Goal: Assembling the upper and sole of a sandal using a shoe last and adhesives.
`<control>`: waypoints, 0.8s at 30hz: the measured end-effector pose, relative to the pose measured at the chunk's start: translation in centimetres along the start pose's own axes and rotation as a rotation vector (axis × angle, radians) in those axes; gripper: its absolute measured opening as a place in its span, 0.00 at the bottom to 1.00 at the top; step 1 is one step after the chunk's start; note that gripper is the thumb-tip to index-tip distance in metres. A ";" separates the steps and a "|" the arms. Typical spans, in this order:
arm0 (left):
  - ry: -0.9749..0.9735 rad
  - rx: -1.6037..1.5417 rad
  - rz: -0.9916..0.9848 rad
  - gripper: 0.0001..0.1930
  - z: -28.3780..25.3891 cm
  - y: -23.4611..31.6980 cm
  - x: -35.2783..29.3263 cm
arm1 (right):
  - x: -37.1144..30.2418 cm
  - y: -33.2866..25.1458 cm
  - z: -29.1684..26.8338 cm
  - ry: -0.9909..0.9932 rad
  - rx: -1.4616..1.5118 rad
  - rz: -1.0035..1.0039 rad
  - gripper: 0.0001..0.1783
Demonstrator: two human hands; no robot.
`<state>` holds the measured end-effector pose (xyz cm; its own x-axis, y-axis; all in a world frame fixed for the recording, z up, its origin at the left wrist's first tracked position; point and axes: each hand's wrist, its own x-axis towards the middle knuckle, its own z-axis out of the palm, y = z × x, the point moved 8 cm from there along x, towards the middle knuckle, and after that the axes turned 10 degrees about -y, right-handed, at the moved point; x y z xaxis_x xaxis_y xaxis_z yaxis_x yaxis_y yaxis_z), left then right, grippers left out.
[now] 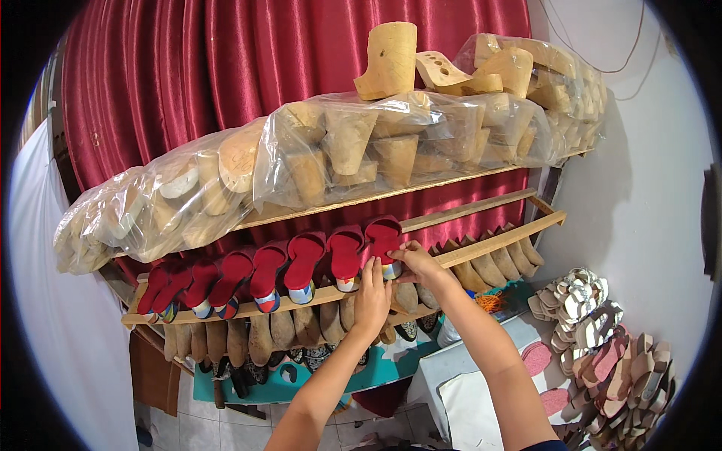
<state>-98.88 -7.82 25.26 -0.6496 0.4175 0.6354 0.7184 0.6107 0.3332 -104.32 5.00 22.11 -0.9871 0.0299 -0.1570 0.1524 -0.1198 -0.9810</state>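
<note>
At the right end of a row of red heeled sandals, one sandal (385,234) stands on a wooden rack, its heel covered in a colourful pattern. My right hand (419,263) pinches the right side of this sandal above its heel. My left hand (372,295) is closed around the left side of the same heel, its fingers pointing up between this sandal and the neighbouring sandal (347,254). Several more sandals line the front rail (474,252) to the left, toes toward the curtain, heels facing me.
Above, a shelf (316,207) carries wooden heel blocks (389,60) and shoe forms, many under clear plastic (188,188). Shoe lasts (259,338) hang below the rail over a teal surface (293,387). A red curtain (301,45) hangs behind. Piled soles (617,376) stand against the right wall.
</note>
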 end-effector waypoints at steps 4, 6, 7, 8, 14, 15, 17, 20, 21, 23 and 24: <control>0.008 -0.010 0.000 0.27 0.1 -0.1 -0.3 | -0.4 -0.4 0.2 -0.003 -0.057 0.016 0.20; 0.008 -0.011 -0.013 0.27 0.1 -0.1 -0.4 | -0.7 -0.8 0.3 -0.010 -0.119 0.008 0.22; 0.009 -0.011 -0.026 0.27 0.1 -0.1 -0.4 | -0.9 -1.1 0.4 -0.018 -0.182 0.000 0.23; 0.008 -0.011 -0.026 0.27 0.1 -0.2 -0.3 | -1.1 -1.3 0.4 -0.018 -0.181 0.000 0.23; -0.003 0.070 0.011 0.28 0.6 -0.6 -0.6 | -2.0 -3.5 1.2 0.053 -0.818 -0.034 0.33; -0.012 0.091 0.020 0.28 0.7 -0.6 -0.5 | -1.8 -3.4 1.0 0.057 -0.847 -0.048 0.33; -0.022 0.110 0.032 0.28 0.9 -0.5 -0.5 | -1.5 -3.1 0.5 0.064 -0.876 -0.063 0.33; -0.055 0.118 0.039 0.28 1.4 -0.8 -0.6 | -1.5 -3.7 0.5 0.120 -1.118 -0.132 0.34; -0.052 0.139 0.068 0.28 1.3 -0.9 -0.7 | -1.8 -3.7 0.7 0.101 -1.149 -0.103 0.33; -0.051 0.162 0.093 0.29 1.3 -1.0 -0.9 | -2.4 -4.0 1.3 0.079 -1.178 -0.074 0.33; -0.046 0.161 0.096 0.29 1.2 -1.0 -0.8 | -2.6 -4.0 1.5 0.070 -1.206 -0.048 0.32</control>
<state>-99.34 -7.92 23.56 -0.5934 0.5074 0.6249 0.7309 0.6649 0.1542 -102.42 3.87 26.68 -0.9940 0.0669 -0.0866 0.0993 0.8844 -0.4560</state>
